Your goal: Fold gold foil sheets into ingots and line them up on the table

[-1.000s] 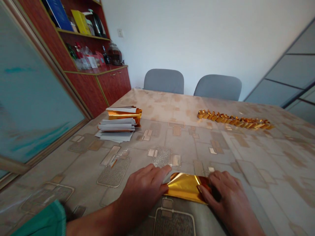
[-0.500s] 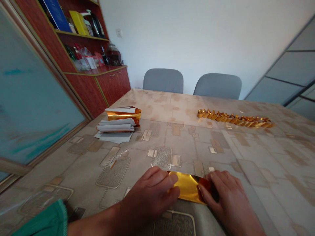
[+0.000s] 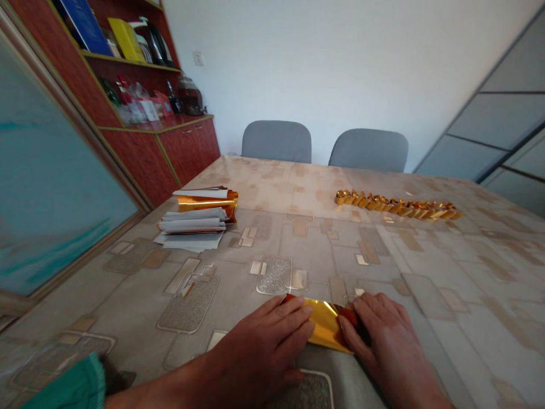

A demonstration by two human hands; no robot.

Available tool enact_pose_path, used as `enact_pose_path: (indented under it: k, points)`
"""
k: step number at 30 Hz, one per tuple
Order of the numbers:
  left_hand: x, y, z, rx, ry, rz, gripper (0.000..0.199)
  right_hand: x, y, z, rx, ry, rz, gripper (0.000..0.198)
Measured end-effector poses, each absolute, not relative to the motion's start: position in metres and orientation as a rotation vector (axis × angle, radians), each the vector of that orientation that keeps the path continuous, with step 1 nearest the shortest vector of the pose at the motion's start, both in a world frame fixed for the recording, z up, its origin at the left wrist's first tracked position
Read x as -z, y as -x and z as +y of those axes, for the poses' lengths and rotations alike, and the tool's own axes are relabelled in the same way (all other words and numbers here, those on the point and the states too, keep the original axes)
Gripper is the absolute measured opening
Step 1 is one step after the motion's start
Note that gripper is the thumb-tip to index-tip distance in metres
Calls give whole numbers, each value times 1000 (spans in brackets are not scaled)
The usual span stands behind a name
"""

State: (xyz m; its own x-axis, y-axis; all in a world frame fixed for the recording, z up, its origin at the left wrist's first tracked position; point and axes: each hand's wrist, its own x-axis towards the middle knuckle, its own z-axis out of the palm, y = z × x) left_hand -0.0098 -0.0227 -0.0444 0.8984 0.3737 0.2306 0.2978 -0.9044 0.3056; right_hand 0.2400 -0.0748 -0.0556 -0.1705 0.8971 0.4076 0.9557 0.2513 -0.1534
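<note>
A folded sheet of shiny gold foil paper point(image 3: 327, 325) lies on the table near its front edge, between my two hands. My left hand point(image 3: 272, 338) rests flat on the left end of the sheet, fingers stretched out over it. At the other end, my right hand point(image 3: 381, 329) pinches the foil paper between thumb and bent fingers. Part of each end is hidden under the hands. Farther back on the left sits a stack of loosely folded gold and white sheets point(image 3: 196, 224). A long row of folded gold foil pieces point(image 3: 395, 204) lies at the back right.
A patterned tablecloth point(image 3: 238, 278) covers the table. Two grey chairs point(image 3: 276, 142) stand at the far side, against a white wall. At the left are a red cabinet point(image 3: 187, 147) holding a kettle and bottles, and a framed glass panel point(image 3: 55, 187).
My left hand's fingers have gone from curled on the foil paper to stretched flat over it. My right hand keeps its hold. The view has shifted slightly to the right.
</note>
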Motion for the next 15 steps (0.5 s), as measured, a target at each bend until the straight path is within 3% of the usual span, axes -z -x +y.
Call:
enact_pose_path:
  k: [5,15]
  points:
    - [41,13,-24,-342,-2759,509,67,53,-239,-75,201,1691,-2109,25]
    - [34,13,-23,-358,-2771,474,59,59,-240,-73,206,1738,-2118,20]
